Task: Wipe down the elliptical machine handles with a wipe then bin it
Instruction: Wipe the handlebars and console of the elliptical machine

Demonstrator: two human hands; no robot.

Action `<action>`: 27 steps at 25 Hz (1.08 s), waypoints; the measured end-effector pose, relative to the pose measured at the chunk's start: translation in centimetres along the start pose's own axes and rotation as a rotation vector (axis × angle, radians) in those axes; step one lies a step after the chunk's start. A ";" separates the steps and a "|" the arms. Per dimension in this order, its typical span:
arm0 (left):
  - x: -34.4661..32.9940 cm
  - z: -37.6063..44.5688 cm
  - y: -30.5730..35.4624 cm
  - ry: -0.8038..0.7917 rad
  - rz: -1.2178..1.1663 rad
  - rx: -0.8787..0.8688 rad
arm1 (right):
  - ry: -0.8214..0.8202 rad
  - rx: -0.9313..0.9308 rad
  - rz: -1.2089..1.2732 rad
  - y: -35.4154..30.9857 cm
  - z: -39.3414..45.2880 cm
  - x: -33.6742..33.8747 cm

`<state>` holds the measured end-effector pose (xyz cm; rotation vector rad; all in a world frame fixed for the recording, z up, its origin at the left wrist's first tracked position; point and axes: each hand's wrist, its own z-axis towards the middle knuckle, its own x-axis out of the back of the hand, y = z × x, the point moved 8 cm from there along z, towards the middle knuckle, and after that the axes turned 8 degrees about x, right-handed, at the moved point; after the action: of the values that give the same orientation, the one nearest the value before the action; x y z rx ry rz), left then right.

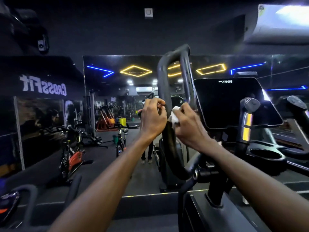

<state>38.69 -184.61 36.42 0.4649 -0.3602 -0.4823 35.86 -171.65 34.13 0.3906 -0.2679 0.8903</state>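
The right hand (pixel 189 124) pinches a small white wipe (pixel 174 115) and presses it against the black loop handle (pixel 167 97) of the machine. The left hand (pixel 153 118) has its fingers curled round the other side of the handle. The wipe looks soft, light and floppy, so bunch it up. The handle looks hard and stiff.

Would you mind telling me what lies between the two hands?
In the head view, the looped handle's left bar runs between the left hand and the right hand, which holds the wipe.
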 end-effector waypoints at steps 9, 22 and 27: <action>-1.1 2.4 1.1 0.130 0.088 -0.194 | -0.099 0.074 -0.103 2.4 1.3 0.3; -2.7 5.4 4.0 0.179 0.355 -0.244 | -0.071 0.133 -0.079 1.7 0.5 -0.5; -3.3 6.3 4.9 0.183 0.401 -0.263 | 0.096 -0.129 -0.125 6.8 2.5 1.8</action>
<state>34.98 -181.21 43.45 0.1705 -0.2014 -0.0920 31.40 -167.67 38.52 0.2416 -0.2084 0.7622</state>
